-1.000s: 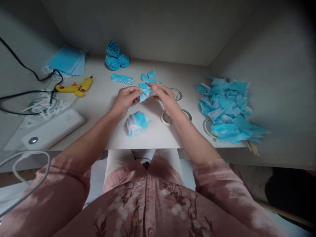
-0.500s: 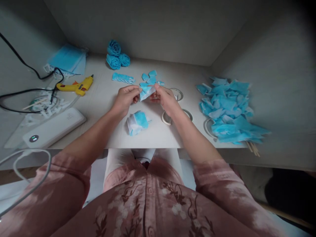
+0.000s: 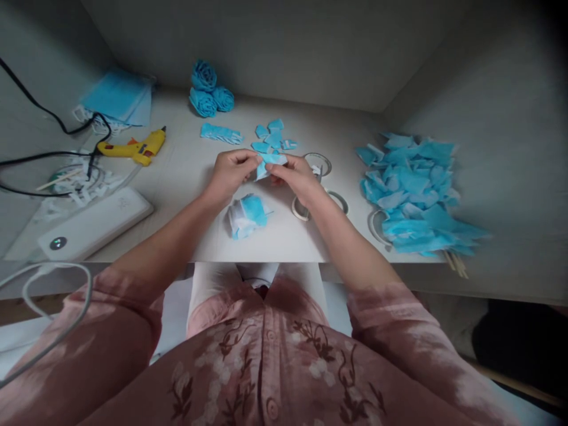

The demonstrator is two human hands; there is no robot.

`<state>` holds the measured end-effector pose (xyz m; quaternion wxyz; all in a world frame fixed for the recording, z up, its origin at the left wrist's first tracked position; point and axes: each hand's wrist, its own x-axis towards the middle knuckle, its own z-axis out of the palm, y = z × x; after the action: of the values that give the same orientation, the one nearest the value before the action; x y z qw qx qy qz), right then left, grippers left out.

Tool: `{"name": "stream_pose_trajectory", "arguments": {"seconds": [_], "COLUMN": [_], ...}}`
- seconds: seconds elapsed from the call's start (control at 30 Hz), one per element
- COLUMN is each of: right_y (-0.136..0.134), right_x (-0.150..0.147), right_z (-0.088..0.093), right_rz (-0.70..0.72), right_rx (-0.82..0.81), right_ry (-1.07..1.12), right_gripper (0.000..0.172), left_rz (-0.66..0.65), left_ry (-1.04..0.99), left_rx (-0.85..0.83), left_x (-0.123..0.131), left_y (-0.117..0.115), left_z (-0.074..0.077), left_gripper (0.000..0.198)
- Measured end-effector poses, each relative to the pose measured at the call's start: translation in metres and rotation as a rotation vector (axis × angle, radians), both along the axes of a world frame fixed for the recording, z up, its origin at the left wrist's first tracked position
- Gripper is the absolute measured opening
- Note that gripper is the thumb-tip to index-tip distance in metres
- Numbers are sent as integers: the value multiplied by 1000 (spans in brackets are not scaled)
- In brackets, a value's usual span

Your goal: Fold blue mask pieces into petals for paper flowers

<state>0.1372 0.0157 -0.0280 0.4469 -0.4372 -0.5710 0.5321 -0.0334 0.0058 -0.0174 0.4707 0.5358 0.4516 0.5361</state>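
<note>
Between my two hands is a small blue and white fabric piece (image 3: 270, 161), like cut face-mask material. My left hand (image 3: 231, 173) pinches its left side, and my right hand (image 3: 297, 173) pinches its right side with the thumb lying over it. Just beyond lie several small blue cut pieces (image 3: 274, 139) and a pleated blue strip (image 3: 220, 134). Nearer to me rests a blue and white folded bundle (image 3: 249, 216). Scissors (image 3: 318, 171) and a tape roll (image 3: 326, 161) are partly hidden by my right hand and forearm.
Three blue fabric roses (image 3: 204, 102) stand at the back. On the left are face masks (image 3: 118, 97), a yellow glue gun (image 3: 139, 148), white scraps (image 3: 84, 180), a black cord and a white power bank (image 3: 97, 223). A large blue fabric pile (image 3: 410, 183) with wooden sticks (image 3: 456, 263) lies right.
The blue and white piece has turned and folded between my fingers. My right thumb has come down over it, and my hands have drawn slightly closer. The view has shifted a little.
</note>
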Motion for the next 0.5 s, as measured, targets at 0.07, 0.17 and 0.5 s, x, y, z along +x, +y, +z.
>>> {"name": "stream_pose_trajectory", "arguments": {"seconds": [0.07, 0.17, 0.5], "right_y": [1, 3, 2], "right_x": [0, 0, 0], "right_z": [-2, -2, 8], "right_rz": [-4, -17, -188], "right_rx": [14, 44, 93], "right_ry": [-25, -42, 18], "right_gripper": [34, 30, 25], "left_rz": [-5, -3, -92], "left_ry": [0, -22, 41], "left_rx": [-3, -18, -69], "left_x": [1, 2, 0], "left_y": [0, 0, -1], "left_z": [-1, 0, 4], "left_gripper": [14, 18, 25]}}
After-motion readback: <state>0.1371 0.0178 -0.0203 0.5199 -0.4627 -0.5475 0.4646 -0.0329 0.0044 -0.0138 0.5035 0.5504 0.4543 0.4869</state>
